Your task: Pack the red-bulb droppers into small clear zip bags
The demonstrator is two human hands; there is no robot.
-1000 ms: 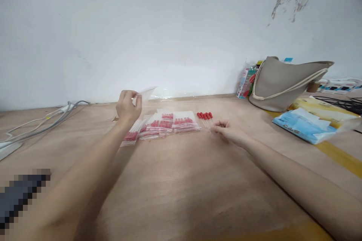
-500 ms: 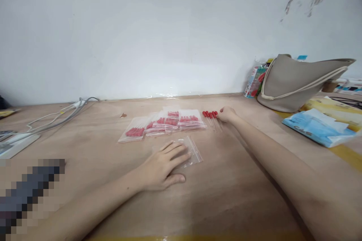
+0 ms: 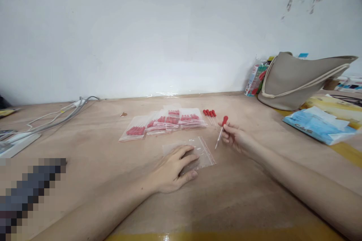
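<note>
My right hand (image 3: 234, 137) pinches a dropper (image 3: 222, 130) with a red rubber bulb and a thin clear tube. Its tip points down toward the table. My left hand (image 3: 179, 165) lies with fingers apart on a clear zip bag (image 3: 205, 154), whose zip edge faces right; part of the bag is hidden beneath the fingers. Behind the bag, several loose droppers (image 3: 209, 113) lie side by side. To their left are several overlapping zip bags (image 3: 166, 122) packed with red-bulbed droppers, and one such bag (image 3: 134, 130) sits at the pile's left end.
A beige bag (image 3: 299, 81) stands at the right, beside a plastic bottle (image 3: 253, 81). A blue tissue pack (image 3: 313, 124) lies in front of it. Grey and white cables (image 3: 73, 111) run over the wooden table (image 3: 158, 218) at the left. A blurred-out dark item is at lower left.
My right hand has picked one dropper from the loose row and brought it nearer, toward the zip bag. My left hand and the bag under it have slid to the right.
</note>
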